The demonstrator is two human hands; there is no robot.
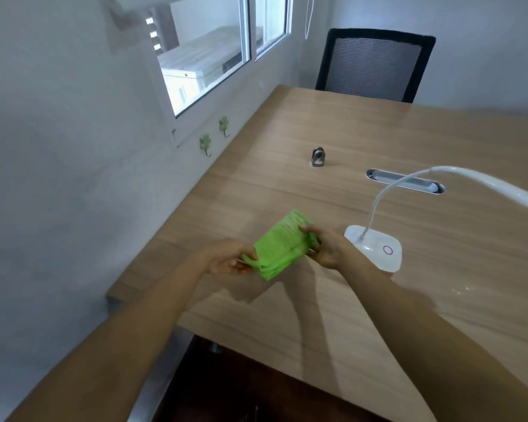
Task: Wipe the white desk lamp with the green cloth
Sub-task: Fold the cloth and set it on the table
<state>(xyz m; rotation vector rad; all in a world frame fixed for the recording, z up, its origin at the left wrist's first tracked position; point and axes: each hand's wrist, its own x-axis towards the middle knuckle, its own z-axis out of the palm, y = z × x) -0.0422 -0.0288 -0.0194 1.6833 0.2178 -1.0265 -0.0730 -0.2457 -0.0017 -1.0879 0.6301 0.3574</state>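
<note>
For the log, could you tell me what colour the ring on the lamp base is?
The ring is pinkish red, on the white desk lamp base; head view.

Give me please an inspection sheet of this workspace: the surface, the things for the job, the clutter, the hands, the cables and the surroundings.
Surface: wooden desk, bare over most of its top, with an oval cable slot set into it.
Job's things: green cloth, folded, held above the desk; white desk lamp standing to its right, neck curved, head reaching off to the right.
Clutter: one small metal object near the desk middle.
Hands: left hand and right hand each grip an end of the cloth.
Cables: nothing seen on the desk; a white cord hangs beside the window.
Surroundings: black mesh chair, window, two green wall hooks.
</note>
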